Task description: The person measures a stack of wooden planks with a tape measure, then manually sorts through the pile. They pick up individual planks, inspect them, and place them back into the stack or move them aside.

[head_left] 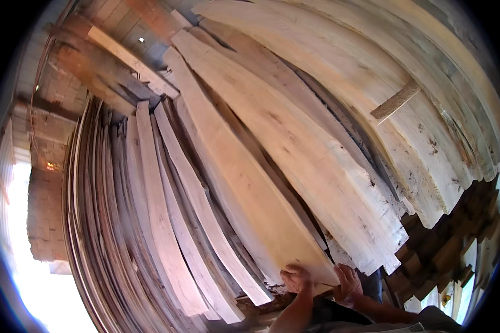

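Note:
A long, pale wooden plank (250, 188) leans at a slant, its lower end close to my body. My left hand (298, 279) is closed on the lower left part of that end, fingers curled against the wood. At the lower right corner my right hand (348, 284) grips the edge, its palm side partly hidden. Right beside this plank lies a wider board (305, 150) with a ragged lower end. Several narrow boards (205, 222) stand close on the left, apart from my hands.
Many thin boards (103, 222) stand packed at the far left, near a bright opening (36, 299). Wide slabs (372, 72) fill the upper right, a short wood strip (395, 102) across them. Stacked wood pieces (450, 244) lie at lower right. A brick wall (45, 216) rises behind.

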`<state>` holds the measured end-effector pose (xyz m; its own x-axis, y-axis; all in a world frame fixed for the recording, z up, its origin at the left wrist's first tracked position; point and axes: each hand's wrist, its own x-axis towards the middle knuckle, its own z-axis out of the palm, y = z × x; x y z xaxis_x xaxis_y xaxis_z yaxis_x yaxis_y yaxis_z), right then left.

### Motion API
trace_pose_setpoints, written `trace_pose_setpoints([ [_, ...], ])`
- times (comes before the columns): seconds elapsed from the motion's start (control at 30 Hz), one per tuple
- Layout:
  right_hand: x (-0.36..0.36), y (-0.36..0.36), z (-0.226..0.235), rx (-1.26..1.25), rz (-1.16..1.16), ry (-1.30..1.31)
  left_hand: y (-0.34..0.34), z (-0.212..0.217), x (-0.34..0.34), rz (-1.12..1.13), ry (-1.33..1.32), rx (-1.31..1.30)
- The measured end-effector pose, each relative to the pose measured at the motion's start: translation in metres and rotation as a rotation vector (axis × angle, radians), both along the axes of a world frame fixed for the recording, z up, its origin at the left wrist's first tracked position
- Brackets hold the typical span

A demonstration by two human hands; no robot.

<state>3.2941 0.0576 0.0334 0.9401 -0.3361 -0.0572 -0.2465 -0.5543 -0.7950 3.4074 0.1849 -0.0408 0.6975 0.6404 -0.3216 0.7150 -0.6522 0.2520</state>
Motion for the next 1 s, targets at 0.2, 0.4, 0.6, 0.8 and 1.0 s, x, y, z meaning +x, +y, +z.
trace_pose_setpoints([
  [0.2, -0.019, 0.031, -0.052, 0.123, -0.216, 0.534, 0.019, 0.007, -0.004, -0.125, -0.039, -0.117],
  [0.4, 0.004, 0.037, -0.05, -0.004, -0.116, 0.707, 0.035, 0.003, -0.008, -0.116, -0.06, -0.218],
  [0.6, 0.01, 0.058, -0.041, -0.048, -0.117, 0.731, 0.052, -0.002, -0.006, -0.101, 0.023, -0.241],
  [0.8, 0.004, 0.074, -0.062, 0.041, -0.175, 0.659, 0.102, -0.068, -0.01, 0.064, -0.13, -0.875],
  [1.0, -0.007, 0.084, -0.082, 0.527, -0.192, 0.599, 0.149, -0.051, -0.009, 0.146, -0.086, -0.889],
])
